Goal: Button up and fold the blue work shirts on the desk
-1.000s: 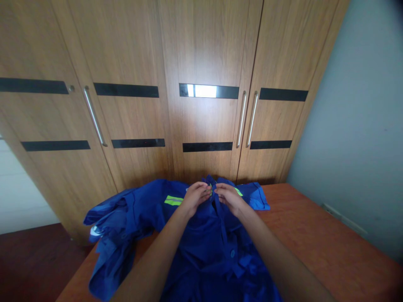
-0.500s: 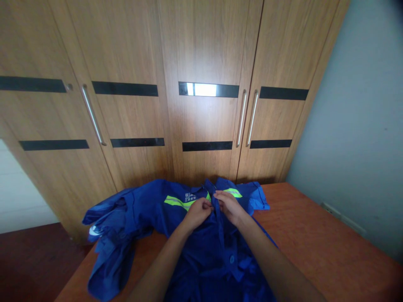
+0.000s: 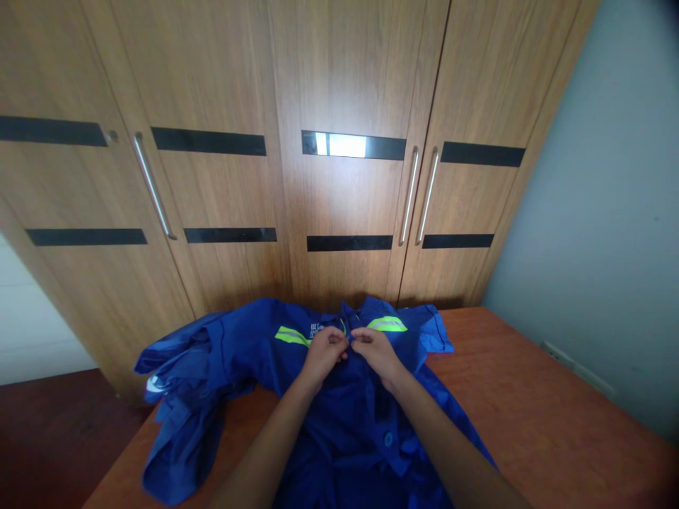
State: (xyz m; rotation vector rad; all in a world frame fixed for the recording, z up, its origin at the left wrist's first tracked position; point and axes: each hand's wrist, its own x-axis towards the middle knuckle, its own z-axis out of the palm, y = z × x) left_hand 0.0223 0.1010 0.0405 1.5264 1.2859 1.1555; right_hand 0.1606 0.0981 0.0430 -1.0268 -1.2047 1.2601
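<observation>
The blue work jacket (image 3: 342,424) lies spread across the reddish-brown table (image 3: 535,403) at the lower centre of the frame. The left hand (image 3: 325,351) and right hand (image 3: 375,353) meet at the front opening below the collar, each pinching the jacket between narrowed fingertips; the exact part gripped appears too small to identify. The wooden wardrobe (image 3: 350,201) fills the upper frame.

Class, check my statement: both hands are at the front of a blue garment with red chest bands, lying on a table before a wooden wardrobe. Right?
Not quite: the chest bands are yellow-green, not red, as the head view shows. The rest stands: left hand and right hand are at the front of the blue garment, on the table before the wooden wardrobe.
</observation>
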